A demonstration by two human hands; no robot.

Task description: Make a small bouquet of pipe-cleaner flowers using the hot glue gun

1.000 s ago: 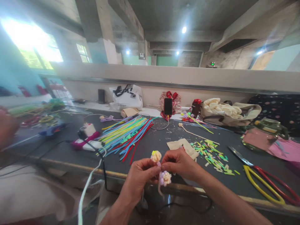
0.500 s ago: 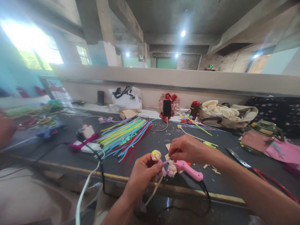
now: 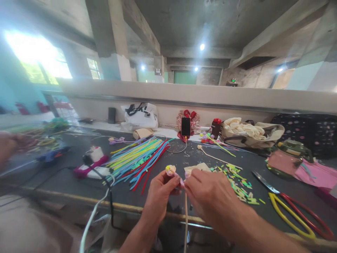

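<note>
Left hand (image 3: 158,195): thumb and forefinger closed in a pinch, no gap seen; flower head and near end of lilac strip are held in it.
Flower head (image 3: 171,170): cream and yellow, fuzzy; perched just above the left pinch, tilted slightly away from the right hand.
Right hand (image 3: 207,193): fingertips brought together at the lilac strip; contact is partly covered by the back of the hand, so pinch depth can't be told.
Lilac strip (image 3: 182,181): stretched short between the two grips, touched by both.
Cream stem (image 3: 186,219): hung below and between the hands, past the bench edge; its upper end is hidden at the right fingers.
Pipe cleaner bundle (image 3: 139,158): spread beyond and left of the grip, untouched.
Cut pieces (image 3: 243,188): scattered right of the grip, just past the right hand.
Scissors (image 3: 297,214): laid well right of the grip, blades pointed away from the person.
Paper scrap (image 3: 200,167): partly covered by the right hand, just beyond the grip.
Slip risk: strip could be lost from either pinch if pulled too hard, since little of it is exposed.
Crush risk: petals could be flattened if the left pinch is tightened.
Snag risk: stem could be caught on the bench edge (image 3: 198,220) if the hands are lowered.
</note>
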